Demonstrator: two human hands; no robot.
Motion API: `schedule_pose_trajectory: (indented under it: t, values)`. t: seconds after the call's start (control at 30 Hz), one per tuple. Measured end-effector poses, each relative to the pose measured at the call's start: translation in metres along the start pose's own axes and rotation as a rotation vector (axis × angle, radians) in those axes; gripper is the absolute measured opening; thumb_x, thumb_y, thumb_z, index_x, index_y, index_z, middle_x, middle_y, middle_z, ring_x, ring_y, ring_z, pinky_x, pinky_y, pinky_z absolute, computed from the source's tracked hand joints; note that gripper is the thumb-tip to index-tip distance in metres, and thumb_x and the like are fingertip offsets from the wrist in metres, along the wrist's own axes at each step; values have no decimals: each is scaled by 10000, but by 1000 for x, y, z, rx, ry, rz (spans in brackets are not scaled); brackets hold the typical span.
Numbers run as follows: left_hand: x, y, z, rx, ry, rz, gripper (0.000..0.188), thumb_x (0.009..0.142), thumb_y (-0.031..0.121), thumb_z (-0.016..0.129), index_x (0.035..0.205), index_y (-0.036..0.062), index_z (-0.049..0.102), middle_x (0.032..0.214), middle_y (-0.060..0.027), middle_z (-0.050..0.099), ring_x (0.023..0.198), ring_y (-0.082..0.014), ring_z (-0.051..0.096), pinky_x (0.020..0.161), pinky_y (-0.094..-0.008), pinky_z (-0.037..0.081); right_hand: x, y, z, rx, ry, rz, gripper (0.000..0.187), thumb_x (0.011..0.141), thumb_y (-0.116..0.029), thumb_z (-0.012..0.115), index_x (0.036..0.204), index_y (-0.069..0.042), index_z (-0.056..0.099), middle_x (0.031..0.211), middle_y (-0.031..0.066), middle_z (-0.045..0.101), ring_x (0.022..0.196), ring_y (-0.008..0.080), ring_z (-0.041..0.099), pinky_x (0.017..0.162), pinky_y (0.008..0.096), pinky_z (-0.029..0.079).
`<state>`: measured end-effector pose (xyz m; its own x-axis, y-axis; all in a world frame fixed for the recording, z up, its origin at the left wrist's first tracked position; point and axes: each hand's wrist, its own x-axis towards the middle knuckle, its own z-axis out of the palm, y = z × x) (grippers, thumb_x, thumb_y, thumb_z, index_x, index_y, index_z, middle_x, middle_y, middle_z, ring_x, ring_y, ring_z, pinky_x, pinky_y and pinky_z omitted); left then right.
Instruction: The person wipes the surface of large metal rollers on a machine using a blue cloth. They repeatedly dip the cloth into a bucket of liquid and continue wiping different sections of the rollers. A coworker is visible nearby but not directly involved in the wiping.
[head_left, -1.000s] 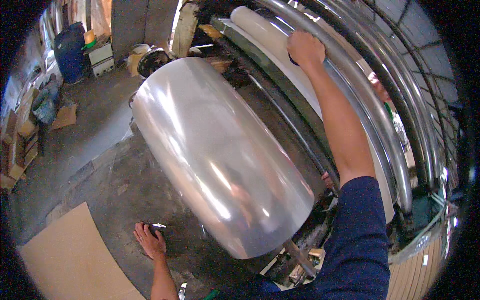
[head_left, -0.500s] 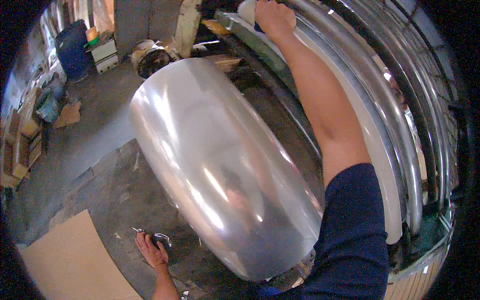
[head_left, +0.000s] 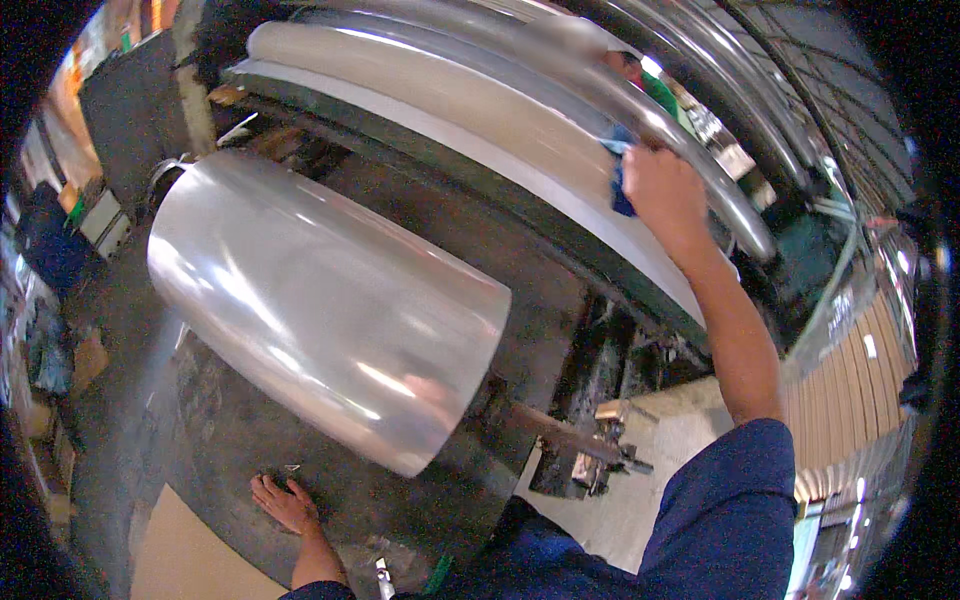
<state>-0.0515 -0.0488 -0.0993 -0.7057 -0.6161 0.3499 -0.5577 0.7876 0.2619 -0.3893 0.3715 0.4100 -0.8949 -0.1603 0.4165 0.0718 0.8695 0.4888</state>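
My right hand (head_left: 668, 195) is closed around a dark blue cloth (head_left: 623, 188) and presses it on the long cream roller (head_left: 440, 95), close to the roller's right end. Low on the left, my left hand (head_left: 287, 503) lies with its fingers stretched out over the dark, stained surface (head_left: 225, 420). A small shiny scrap (head_left: 292, 467) is just beyond its fingertips. Between the two arms, a big roll of shiny sheet metal (head_left: 330, 300) sits on a rusty shaft (head_left: 560, 435).
Polished steel rollers (head_left: 690, 150) run behind the cream one, with part of a person (head_left: 628, 65) beyond. A tan cardboard sheet (head_left: 190, 550) is at the lower left. Stacked brown boards (head_left: 845, 390) stand at the right.
The view has swung to the right. My right hand has come from the far end of the cream roller to its right end, bringing the cloth along. My left hand stays low.
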Motion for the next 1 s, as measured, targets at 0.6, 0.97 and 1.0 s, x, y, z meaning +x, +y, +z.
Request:
schedule_pose_trajectory:
  t: [0.6, 0.97, 1.0]
  values:
    - [0, 5, -5, -52, -59, -118, 473, 785, 186, 604, 1196, 4, 455, 1374, -160, 387, 1327, -323, 319, 1125, -487, 218, 35, -63, 6, 211, 248, 86, 369, 933, -370, 447, 909, -72, 663, 758, 181, 673, 679, 370, 663, 635, 483, 544]
    - [5, 12, -8, -54, -138, -214, 436, 773, 157, 593, 1162, 9, 462, 1376, -175, 391, 1370, -314, 262, 1163, -463, 149, 190, -251, -40, 366, 287, -233, 363, 932, -320, 411, 996, -71, 666, 955, 232, 659, 884, 427, 641, 818, 516, 503]
    - [5, 13, -9, -45, -146, -207, 428, 770, 151, 593, 1153, 8, 465, 1374, -179, 392, 1368, -316, 264, 1163, -466, 149, 204, -264, -41, 359, 291, -246, 356, 927, -307, 414, 996, -67, 669, 960, 229, 661, 891, 424, 642, 822, 513, 504]
